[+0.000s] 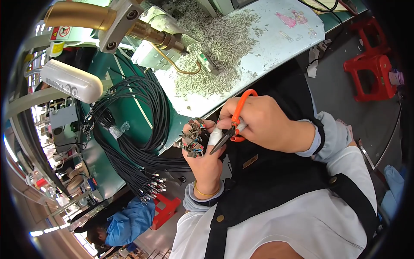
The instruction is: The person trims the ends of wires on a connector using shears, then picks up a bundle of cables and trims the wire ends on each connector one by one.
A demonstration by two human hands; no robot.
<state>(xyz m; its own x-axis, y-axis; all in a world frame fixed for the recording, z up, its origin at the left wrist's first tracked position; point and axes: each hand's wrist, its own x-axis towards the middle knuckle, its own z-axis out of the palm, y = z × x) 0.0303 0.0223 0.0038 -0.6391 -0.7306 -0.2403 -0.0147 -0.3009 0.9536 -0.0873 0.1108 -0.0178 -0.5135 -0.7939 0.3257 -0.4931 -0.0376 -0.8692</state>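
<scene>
The left hand [204, 163] was curled around a cluster of small metal connectors [194, 139], and this cluster was in front of the near edge of the white board [278, 54], apart from it. The right hand [268, 123] was closed on orange-handled pliers [222, 141], whose dark, pointed tips lay beside the left thumb. Whether the tips were pressed fully together, or held a small part between them, I could not tell. In my judgement, the most serious danger was to this thumb: white tape [215, 136] was wrapped around it, but the points reached across its side, so one slip of the right hand could have pushed them into the skin below the tape. A second danger was in the cluster itself. Its pieces stuck out at different angles, and if the left fingers had loosened a little, some of them could have dropped onto the black apron [276, 190] or to the floor, where they would probably be difficult to find. If instead the fingers had squeezed too strongly, the thin metal could have bent, or its edges could have hurt the palm. Also, a piece that fell toward the board could have mixed with the heap of little silver parts [215, 39], and one that fell to the left could have been lost among the black cables [125, 149].
</scene>
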